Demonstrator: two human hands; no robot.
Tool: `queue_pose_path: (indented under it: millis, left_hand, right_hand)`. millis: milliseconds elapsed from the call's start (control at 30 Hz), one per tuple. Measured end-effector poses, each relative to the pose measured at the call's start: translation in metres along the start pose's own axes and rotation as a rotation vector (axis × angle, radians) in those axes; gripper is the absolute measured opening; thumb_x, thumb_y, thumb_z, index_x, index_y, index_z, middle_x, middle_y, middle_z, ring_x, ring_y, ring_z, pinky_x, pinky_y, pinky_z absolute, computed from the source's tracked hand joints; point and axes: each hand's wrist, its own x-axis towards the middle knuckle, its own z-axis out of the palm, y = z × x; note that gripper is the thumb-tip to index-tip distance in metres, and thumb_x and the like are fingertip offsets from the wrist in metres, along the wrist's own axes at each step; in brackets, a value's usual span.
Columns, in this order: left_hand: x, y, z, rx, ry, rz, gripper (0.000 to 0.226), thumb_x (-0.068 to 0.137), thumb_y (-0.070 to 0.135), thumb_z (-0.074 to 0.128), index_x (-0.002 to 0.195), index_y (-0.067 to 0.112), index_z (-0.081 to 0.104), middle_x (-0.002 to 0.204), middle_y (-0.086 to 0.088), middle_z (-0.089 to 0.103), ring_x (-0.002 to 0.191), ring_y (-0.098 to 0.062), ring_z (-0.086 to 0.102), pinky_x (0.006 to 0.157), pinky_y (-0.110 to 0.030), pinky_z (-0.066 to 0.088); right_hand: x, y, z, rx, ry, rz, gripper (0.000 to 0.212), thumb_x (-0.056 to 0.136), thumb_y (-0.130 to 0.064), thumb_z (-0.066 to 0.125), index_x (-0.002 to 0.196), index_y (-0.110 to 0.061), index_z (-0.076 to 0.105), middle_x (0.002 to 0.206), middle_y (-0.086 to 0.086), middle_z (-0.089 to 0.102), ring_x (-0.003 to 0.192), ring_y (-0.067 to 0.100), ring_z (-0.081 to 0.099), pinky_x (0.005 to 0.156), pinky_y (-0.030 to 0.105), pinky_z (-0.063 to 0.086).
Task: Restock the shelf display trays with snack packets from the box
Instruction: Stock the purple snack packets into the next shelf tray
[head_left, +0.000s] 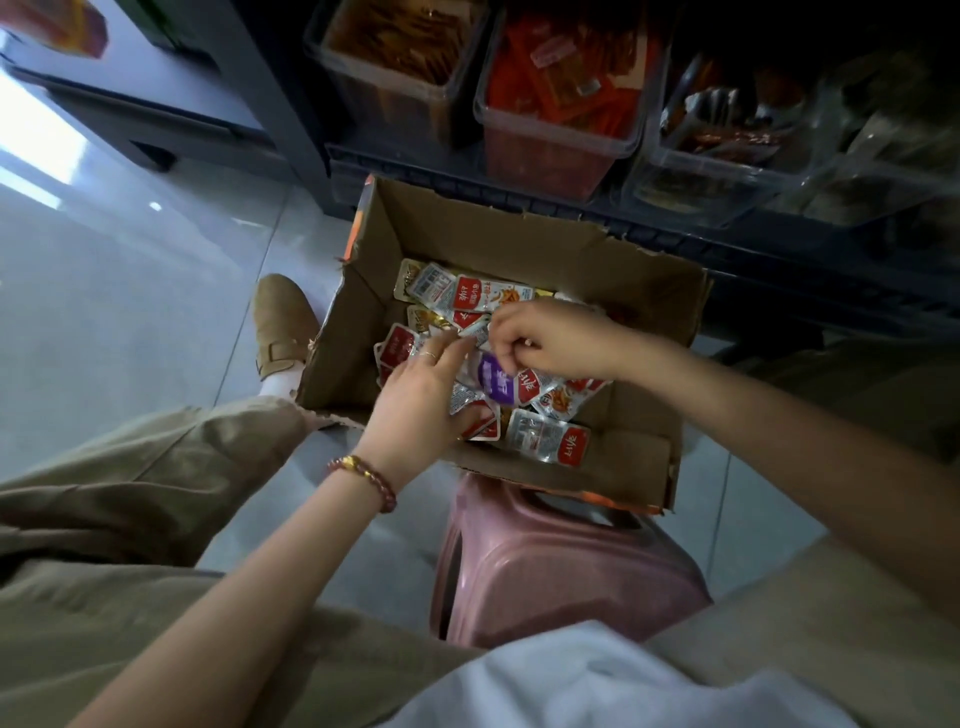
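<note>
A pink stool (566, 571) carries the torn box (467, 234). Inside it, at 9 o'clock, the left hand (421, 400) holds a bunch of packets (493, 382) between thumb and fingers. At 3 o'clock the right hand (556, 338) pinches another. Clear trays (545, 156) stand at 12 o'clock on the shelf (779, 260).

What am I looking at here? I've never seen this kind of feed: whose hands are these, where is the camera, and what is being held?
There is no machine: one camera sits on a person's head and looks down at their bare hands. A cardboard box of snack packets rests on a pink stool, before shelf trays. The left hand, with the bracelet, grips several packets; the right hand pinches one.
</note>
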Motion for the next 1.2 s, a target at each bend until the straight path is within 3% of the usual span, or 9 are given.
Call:
queue_pose_path:
  millis: [233,400,533,633,767,867,967,1067,1200]
  left_hand:
    - [0.008,-0.020,-0.003,0.047,0.094,-0.020,0.023,0.088,0.026,0.065,0.109,0.015,0.062,0.115,-0.005,0.056,0.106,-0.027,0.049,0.087,-0.037,0.038]
    - [0.006,-0.016,-0.018,-0.229,0.261,-0.086,0.014,0.095,0.017,0.056,0.107,0.012,0.049,0.095,0.003,0.064,0.078,-0.015,0.063,0.054,-0.027,0.048]
    - [0.006,-0.015,-0.033,-0.236,0.390,-0.079,0.019,0.094,0.022,0.058,0.107,0.011,0.050,0.100,0.008,0.060,0.084,-0.007,0.056,0.059,-0.023,0.049]
    - [0.007,-0.021,-0.036,-0.278,0.415,-0.150,0.021,0.093,0.024,0.059,0.107,0.012,0.049,0.111,0.001,0.063,0.091,-0.011,0.058,0.062,-0.021,0.047]
    - [0.012,-0.025,-0.037,-0.351,0.428,-0.201,0.022,0.092,0.025,0.059,0.109,0.014,0.049,0.114,-0.006,0.065,0.098,-0.019,0.062,0.073,-0.040,0.056]
    - [0.011,-0.025,-0.037,-0.350,0.435,-0.200,0.022,0.092,0.025,0.059,0.109,0.015,0.049,0.115,-0.006,0.064,0.099,-0.018,0.061,0.073,-0.039,0.055]
    - [0.008,-0.025,-0.037,-0.329,0.445,-0.217,0.025,0.092,0.025,0.060,0.111,0.012,0.050,0.118,-0.009,0.064,0.103,-0.024,0.061,0.072,-0.034,0.052]
    - [0.007,-0.026,-0.041,-0.313,0.468,-0.227,0.025,0.092,0.022,0.060,0.112,0.009,0.050,0.119,-0.011,0.063,0.104,-0.026,0.061,0.074,-0.035,0.051]
    - [0.008,-0.025,-0.044,-0.357,0.467,-0.223,0.024,0.092,0.021,0.059,0.112,0.011,0.050,0.113,-0.001,0.062,0.097,-0.014,0.057,0.074,-0.035,0.053]
  right_hand:
    - [0.017,-0.001,0.025,0.408,0.094,0.062,0.043,0.079,0.017,0.045,0.060,-0.021,0.053,0.091,0.006,0.061,0.094,0.017,0.060,0.088,0.024,0.048]
    - [0.057,0.087,0.036,0.583,0.576,0.666,0.030,0.097,-0.014,0.050,0.127,-0.017,0.051,0.135,0.007,0.050,0.124,0.025,0.049,0.094,0.031,0.043]
    - [0.044,0.121,0.085,0.304,0.131,0.963,0.058,0.098,-0.050,0.033,0.150,-0.042,0.007,0.157,0.006,-0.019,0.144,0.036,-0.010,0.114,0.056,0.002]
    - [0.031,0.112,0.114,0.225,0.003,0.837,0.057,0.100,-0.045,0.027,0.145,-0.050,-0.009,0.151,0.002,-0.035,0.136,0.035,-0.033,0.111,0.062,-0.011]
    - [0.007,0.100,0.127,0.174,-0.118,0.708,0.064,0.100,-0.030,0.036,0.148,-0.044,-0.003,0.153,-0.001,-0.031,0.139,0.034,-0.028,0.113,0.059,-0.008]
    - [-0.009,0.103,0.127,0.076,-0.214,0.589,0.066,0.096,-0.027,0.046,0.150,-0.039,0.010,0.160,0.000,-0.005,0.145,0.032,0.001,0.116,0.053,0.010]
    - [-0.005,0.083,0.123,0.057,0.024,0.670,0.064,0.091,-0.022,0.052,0.148,-0.026,0.024,0.135,0.010,0.050,0.118,0.026,0.052,0.090,0.037,0.046]
    - [0.017,0.055,0.125,-0.164,0.200,0.586,0.068,0.090,-0.027,0.055,0.148,-0.023,0.020,0.151,0.012,0.026,0.141,0.034,0.020,0.111,0.052,0.024]
    - [0.060,0.044,0.137,-0.531,-0.135,0.068,0.072,0.091,-0.011,0.054,0.149,-0.037,0.019,0.160,0.002,-0.002,0.145,0.033,-0.010,0.115,0.058,0.000]
